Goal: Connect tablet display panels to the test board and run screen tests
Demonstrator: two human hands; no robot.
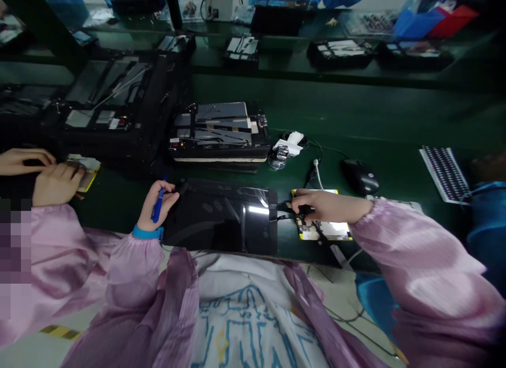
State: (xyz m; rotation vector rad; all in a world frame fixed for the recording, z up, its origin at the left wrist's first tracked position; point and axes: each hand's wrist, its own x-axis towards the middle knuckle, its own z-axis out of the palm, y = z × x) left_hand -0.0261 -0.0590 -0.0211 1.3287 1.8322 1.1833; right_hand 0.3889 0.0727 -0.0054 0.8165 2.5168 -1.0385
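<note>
A glossy black display panel (221,220) lies flat at the bench's front edge, before my body. My left hand (145,212) is beside the panel's left edge, with a blue pen (157,205) held in its curled fingers. My right hand (328,205) reaches in from the right, fingers pinched on a black flat cable (283,206) that comes off the panel's right side. Under that hand lies a white board with yellow edging (334,230), bearing small parts and a dark strip. The fingers hide the cable's end. A blue band circles my left wrist.
Stacked black device housings with grey cells (221,128) stand behind the panel; more stacks (106,94) are left. A computer mouse (359,176), a white-keyed keyboard (445,173) and bundled cables (290,145) lie right. Another person's hands (59,181) work at far left. Trays (340,51) line the shelf.
</note>
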